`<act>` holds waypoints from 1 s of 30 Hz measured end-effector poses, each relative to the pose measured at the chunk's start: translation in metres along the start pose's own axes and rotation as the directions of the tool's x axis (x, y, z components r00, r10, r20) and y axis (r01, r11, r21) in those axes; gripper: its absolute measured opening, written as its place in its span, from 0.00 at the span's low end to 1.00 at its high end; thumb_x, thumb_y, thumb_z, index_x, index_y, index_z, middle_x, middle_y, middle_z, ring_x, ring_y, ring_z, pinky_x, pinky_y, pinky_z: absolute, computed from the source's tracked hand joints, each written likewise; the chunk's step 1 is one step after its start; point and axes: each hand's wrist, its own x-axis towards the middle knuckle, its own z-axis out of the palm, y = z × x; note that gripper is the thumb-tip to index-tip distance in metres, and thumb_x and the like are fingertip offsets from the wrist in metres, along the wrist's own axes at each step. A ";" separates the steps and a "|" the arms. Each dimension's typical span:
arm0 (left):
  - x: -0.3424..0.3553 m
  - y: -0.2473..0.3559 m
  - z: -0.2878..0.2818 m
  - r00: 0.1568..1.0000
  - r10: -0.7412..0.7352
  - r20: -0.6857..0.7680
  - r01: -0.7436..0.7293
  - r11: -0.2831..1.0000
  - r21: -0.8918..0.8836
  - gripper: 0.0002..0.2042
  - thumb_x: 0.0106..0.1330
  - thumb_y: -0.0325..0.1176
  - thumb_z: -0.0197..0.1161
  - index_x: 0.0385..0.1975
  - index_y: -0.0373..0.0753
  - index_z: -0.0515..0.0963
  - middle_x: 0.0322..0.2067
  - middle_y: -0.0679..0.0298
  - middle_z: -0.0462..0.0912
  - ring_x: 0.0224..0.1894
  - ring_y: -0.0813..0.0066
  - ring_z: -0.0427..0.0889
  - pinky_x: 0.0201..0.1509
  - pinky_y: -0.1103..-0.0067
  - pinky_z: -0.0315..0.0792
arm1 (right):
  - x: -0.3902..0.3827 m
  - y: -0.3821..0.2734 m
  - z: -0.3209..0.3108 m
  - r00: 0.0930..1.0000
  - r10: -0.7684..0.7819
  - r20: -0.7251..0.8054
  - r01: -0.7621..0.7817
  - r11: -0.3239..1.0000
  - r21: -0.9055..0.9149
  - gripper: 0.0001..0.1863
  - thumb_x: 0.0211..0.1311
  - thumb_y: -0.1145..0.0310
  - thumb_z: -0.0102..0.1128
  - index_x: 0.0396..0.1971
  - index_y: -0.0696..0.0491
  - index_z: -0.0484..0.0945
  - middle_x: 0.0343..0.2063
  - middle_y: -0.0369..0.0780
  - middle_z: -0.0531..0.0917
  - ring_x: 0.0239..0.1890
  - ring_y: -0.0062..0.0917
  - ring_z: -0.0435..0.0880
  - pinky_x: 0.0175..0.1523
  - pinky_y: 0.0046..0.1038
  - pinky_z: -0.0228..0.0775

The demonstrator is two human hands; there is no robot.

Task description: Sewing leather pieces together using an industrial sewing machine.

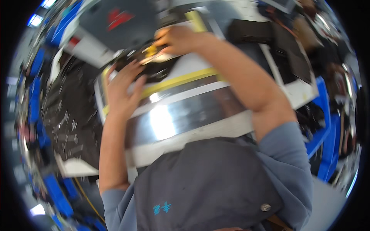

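- Your left hand (121,90) lies flat, fingers spread wide, on the near left edge of the dark part (148,67) that sits on the worktop (185,115); press evenly so the part stays put.
- Your right hand (181,38) is pinched narrow around a small yellow piece (151,50) at the far side of the same part; I judge a light, steady pinch works best here.
- Stay inside the yellow tape line (177,81) that runs across the worktop.
- Motion blur smears everything: what the dark part is, and whether your right fingers truly clamp the yellow piece, is hard to make out.
- Blue bins (322,127) to the right are cut off.
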 end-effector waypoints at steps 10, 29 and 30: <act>-0.020 -0.018 0.008 0.985 -0.068 -0.158 0.059 0.997 -0.058 0.17 0.80 0.36 0.50 0.55 0.31 0.79 0.59 0.55 0.83 0.62 0.61 0.79 0.75 0.64 0.58 | -0.005 0.017 0.011 0.996 0.081 0.047 -0.089 0.977 0.193 0.26 0.49 0.47 0.71 0.49 0.39 0.88 0.55 0.38 0.83 0.56 0.38 0.83 0.56 0.40 0.76; -0.013 0.023 -0.040 0.906 -0.352 0.236 0.378 0.923 -0.074 0.09 0.52 0.20 0.59 0.34 0.27 0.77 0.26 0.48 0.82 0.21 0.59 0.77 0.30 0.66 0.71 | -0.070 -0.087 -0.014 0.988 0.029 -0.150 -0.074 0.950 -0.304 0.18 0.60 0.62 0.62 0.51 0.49 0.83 0.40 0.32 0.85 0.56 0.32 0.78 0.61 0.40 0.62; -0.012 0.030 -0.042 0.907 -0.346 0.240 0.373 0.925 -0.075 0.09 0.52 0.20 0.59 0.34 0.27 0.77 0.26 0.48 0.82 0.21 0.59 0.77 0.30 0.66 0.71 | -0.068 -0.087 -0.010 0.988 0.036 -0.152 -0.081 0.950 -0.303 0.18 0.60 0.62 0.62 0.51 0.49 0.83 0.40 0.32 0.85 0.56 0.32 0.78 0.61 0.40 0.62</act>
